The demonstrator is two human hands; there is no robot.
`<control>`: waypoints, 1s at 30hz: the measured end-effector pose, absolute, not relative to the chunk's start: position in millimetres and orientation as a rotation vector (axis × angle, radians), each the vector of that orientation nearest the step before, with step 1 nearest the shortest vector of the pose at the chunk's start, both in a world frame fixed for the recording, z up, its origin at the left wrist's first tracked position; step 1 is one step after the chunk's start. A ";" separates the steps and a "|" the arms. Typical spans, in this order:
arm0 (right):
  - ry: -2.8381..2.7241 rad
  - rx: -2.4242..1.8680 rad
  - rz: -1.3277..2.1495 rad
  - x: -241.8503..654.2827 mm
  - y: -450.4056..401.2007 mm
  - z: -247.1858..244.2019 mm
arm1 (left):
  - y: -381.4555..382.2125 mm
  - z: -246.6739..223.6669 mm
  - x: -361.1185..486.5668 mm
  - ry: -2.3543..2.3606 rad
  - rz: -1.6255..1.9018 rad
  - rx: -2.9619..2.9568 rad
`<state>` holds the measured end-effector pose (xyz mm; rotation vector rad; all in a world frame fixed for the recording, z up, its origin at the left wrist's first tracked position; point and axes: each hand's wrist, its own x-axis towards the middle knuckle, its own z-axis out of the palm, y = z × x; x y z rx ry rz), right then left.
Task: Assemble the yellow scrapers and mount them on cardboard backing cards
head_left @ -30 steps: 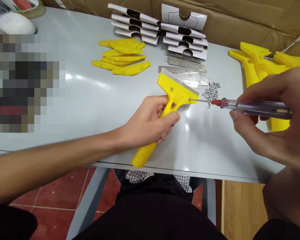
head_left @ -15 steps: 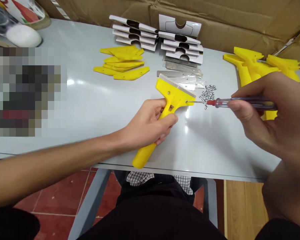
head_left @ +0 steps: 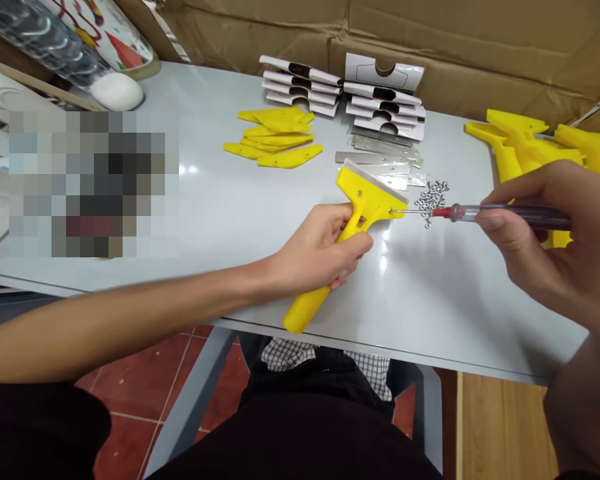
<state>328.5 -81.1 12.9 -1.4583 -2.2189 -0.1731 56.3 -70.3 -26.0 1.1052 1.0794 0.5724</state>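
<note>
Scraper: bright yellow body, one wide flared head tapering through a narrow neck into a thick, round-ended handle. Position: above the front part of the pale grey table, set at a slant, head toward the back and right, handle end at the front edge. Whether its underside touches the tabletop cannot be told.

Head detail: a thin, light-coloured blade strip runs along the far edge of the head and projects slightly beyond the yellow. Two fastening points show on the face, one near each end: the left point is uncovered; the right point meets the screwdriver tip. A small opening, partly hidden by the thumb side of the grip, lies at the neck.

Left hand: fingers wrapped around the upper handle and neck, thumb pressed along the top. Right hand: thumb and fingers pinch the translucent handle of the screwdriver, which has a red collar and a slim metal shaft, held nearly level. Small metal fasteners lie in a loose pile just beyond the shaft.
</note>
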 end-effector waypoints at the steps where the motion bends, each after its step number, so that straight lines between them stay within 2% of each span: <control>1: -2.254 -1.457 -0.176 327.0 -81.8 14.5 | -70.3 -26.1 56.3 1.082 0.576 1.106; 5: -2.312 -1.399 -0.153 321.1 -86.4 19.6 | -70.2 -27.6 56.2 1.078 0.583 1.111; 11: -2.332 -1.367 -0.360 319.3 -85.8 22.0 | -69.8 -29.0 55.7 1.077 0.581 1.111; 17: -2.366 -1.246 -0.163 313.4 -88.1 24.7 | -69.6 -30.5 55.7 1.053 0.598 1.118; 25: -2.303 -1.206 -0.452 315.6 -83.8 20.6 | -69.3 -28.9 55.8 1.050 0.585 1.103; 30: -2.346 -1.247 -0.236 316.3 -85.5 23.2 | -69.4 -30.5 56.1 1.045 0.594 1.113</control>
